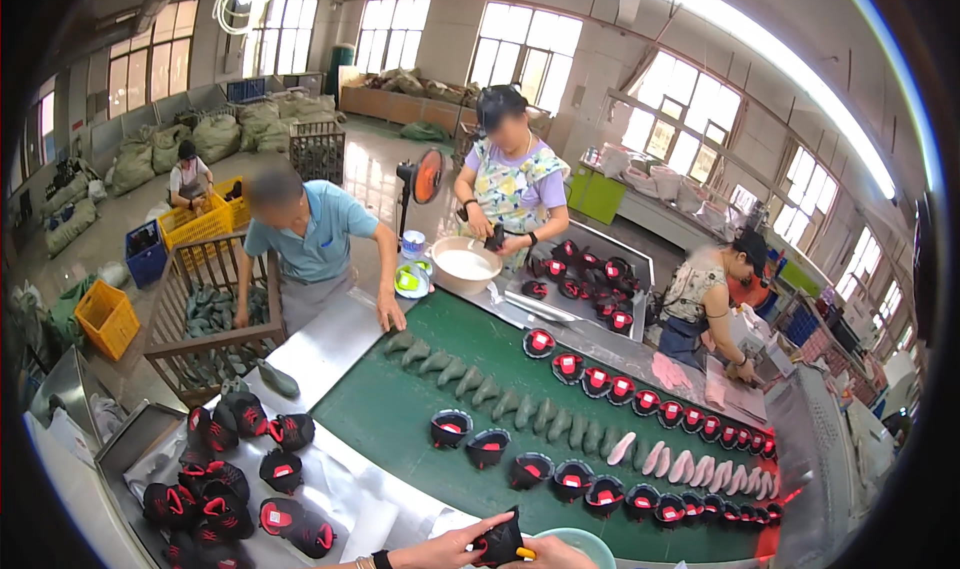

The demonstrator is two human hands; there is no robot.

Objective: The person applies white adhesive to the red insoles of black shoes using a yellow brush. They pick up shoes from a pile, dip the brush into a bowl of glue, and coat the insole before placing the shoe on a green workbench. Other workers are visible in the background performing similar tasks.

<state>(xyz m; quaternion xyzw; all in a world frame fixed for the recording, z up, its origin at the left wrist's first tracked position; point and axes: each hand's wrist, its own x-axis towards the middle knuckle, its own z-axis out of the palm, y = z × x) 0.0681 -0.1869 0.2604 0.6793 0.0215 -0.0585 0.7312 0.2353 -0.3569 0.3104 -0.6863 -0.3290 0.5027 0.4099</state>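
Note:
Near the lower edge my left hand (pixel 445 549) is closed on a black shoe upper (pixel 498 541). My right hand (pixel 560 553) is closed beside it around a small tool with a yellow-orange handle (pixel 525 552); the tool's working end is hidden. Just behind my right hand sits a pale teal bowl (pixel 596 546), partly cut off by the frame. To the left, several black-and-red shoe uppers (pixel 225 484) lie heaped on a silvery work surface (pixel 375 499). Ahead, a near row of black uppers with red linings (pixel 532 470) stands on the green conveyor belt (pixel 400 454).
Grey-green shoe lasts (pixel 505 404) and pink-soled ones (pixel 683 466) line the belt's middle. Another upper row (pixel 596 381) stands beyond. Across the belt, one co-worker (pixel 315 229) reaches into a slatted crate (pixel 215 329); another (pixel 512 184) handles an upper over a basin (pixel 465 262).

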